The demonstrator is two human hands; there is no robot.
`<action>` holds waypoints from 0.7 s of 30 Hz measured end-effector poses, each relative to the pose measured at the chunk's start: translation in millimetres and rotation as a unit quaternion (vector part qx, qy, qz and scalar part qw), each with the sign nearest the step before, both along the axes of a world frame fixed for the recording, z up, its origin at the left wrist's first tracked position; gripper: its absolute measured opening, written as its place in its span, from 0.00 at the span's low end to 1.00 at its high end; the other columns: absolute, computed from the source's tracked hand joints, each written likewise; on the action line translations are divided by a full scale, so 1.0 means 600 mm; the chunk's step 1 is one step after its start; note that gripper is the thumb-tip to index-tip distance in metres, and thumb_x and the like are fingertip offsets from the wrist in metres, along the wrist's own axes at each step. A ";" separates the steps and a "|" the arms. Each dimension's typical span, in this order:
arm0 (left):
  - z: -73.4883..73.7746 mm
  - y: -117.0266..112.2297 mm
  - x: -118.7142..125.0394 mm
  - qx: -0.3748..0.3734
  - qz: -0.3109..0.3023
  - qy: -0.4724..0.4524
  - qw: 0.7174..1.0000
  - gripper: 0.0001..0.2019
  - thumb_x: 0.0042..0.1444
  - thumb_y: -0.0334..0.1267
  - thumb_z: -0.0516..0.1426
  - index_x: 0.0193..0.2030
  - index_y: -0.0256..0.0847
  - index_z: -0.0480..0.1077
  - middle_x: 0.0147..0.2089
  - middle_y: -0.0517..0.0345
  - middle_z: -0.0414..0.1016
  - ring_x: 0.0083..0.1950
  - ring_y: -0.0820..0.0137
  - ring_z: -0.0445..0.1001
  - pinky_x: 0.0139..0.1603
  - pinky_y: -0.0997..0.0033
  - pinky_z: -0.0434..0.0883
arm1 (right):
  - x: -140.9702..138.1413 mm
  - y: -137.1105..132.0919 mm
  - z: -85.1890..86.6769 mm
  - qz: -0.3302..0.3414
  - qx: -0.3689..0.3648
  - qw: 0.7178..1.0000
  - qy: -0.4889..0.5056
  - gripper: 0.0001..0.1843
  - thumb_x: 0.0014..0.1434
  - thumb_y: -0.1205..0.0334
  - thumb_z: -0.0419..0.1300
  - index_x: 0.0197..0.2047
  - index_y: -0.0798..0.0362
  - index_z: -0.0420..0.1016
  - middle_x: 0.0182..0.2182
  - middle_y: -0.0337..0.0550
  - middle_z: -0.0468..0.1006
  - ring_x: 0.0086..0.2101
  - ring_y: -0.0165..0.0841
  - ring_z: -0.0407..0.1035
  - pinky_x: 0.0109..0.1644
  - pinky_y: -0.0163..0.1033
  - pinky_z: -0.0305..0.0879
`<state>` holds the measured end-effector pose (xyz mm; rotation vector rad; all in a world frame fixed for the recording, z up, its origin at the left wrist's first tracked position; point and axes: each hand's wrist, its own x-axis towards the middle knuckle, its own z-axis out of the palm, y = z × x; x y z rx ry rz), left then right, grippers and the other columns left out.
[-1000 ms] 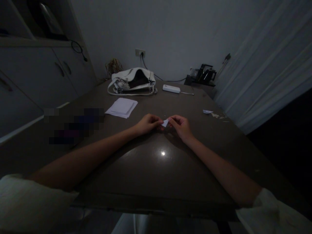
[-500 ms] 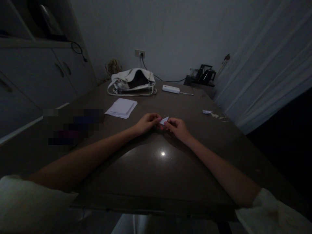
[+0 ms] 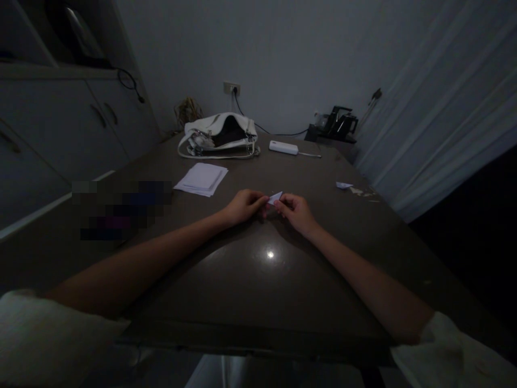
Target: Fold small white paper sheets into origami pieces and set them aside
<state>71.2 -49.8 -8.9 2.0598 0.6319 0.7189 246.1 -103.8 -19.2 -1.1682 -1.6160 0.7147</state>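
A small piece of folded white paper (image 3: 275,198) with a pointed upper corner is held just above the dark table (image 3: 258,291). My left hand (image 3: 245,207) pinches its left side between thumb and fingers. On the other side, my right hand (image 3: 297,211) grips the paper's lower right part, thumb in front. The fingertips behind the paper are partly hidden. To the left of my hands lies a stack of white paper sheets (image 3: 202,179). Another small folded paper (image 3: 343,185) rests toward the table's right edge.
An open white handbag (image 3: 220,137) stands at the back, beside a white rectangular device with a strap (image 3: 284,147). Paper scraps (image 3: 361,192) lie near the right edge. A blurred patch covers the table's left side. A black kettle (image 3: 345,125) sits beyond the far right corner.
The folded paper has shifted slightly to the right and up, and my fingers have adjusted a little on it. Everything else stays where it was.
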 end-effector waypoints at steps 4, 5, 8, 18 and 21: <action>0.007 -0.008 -0.002 0.031 -0.001 0.020 0.999 0.20 0.59 0.46 0.47 0.26 0.33 0.68 0.21 0.59 0.70 0.22 0.76 0.66 0.24 0.79 0.60 | -0.001 -0.002 0.004 0.019 -0.012 1.000 -0.017 0.15 0.52 0.53 0.58 0.24 0.56 0.66 0.20 0.35 0.65 0.21 0.25 0.58 0.26 0.31 0.56; 0.008 -0.010 -0.002 0.040 -0.005 0.032 0.999 0.21 0.59 0.46 0.46 0.25 0.33 0.68 0.20 0.61 0.68 0.21 0.77 0.64 0.23 0.80 0.58 | -0.001 -0.003 0.005 0.035 -0.018 0.999 -0.024 0.15 0.53 0.52 0.58 0.24 0.56 0.67 0.20 0.35 0.65 0.21 0.25 0.59 0.26 0.31 0.57; 0.010 -0.013 -0.001 0.072 -0.027 0.059 0.995 0.23 0.59 0.48 0.45 0.22 0.33 0.67 0.18 0.62 0.63 0.20 0.78 0.61 0.22 0.79 0.56 | -0.001 -0.006 0.007 0.086 -0.035 0.995 -0.038 0.14 0.53 0.53 0.58 0.27 0.57 0.69 0.22 0.37 0.68 0.24 0.26 0.62 0.29 0.32 0.58; 0.013 -0.013 -0.003 0.078 -0.034 0.046 0.995 0.23 0.59 0.48 0.44 0.26 0.31 0.69 0.19 0.62 0.61 0.22 0.77 0.59 0.23 0.79 0.55 | -0.001 -0.007 0.007 0.114 -0.055 0.991 -0.043 0.14 0.55 0.53 0.57 0.29 0.56 0.70 0.23 0.38 0.69 0.24 0.27 0.63 0.29 0.33 0.60; 0.011 -0.013 -0.002 0.072 -0.042 0.070 0.994 0.25 0.60 0.49 0.43 0.24 0.32 0.68 0.19 0.62 0.61 0.21 0.77 0.59 0.22 0.79 0.55 | 0.001 -0.008 0.009 0.128 -0.054 0.989 -0.048 0.12 0.54 0.55 0.58 0.27 0.56 0.70 0.22 0.38 0.68 0.25 0.27 0.63 0.30 0.33 0.59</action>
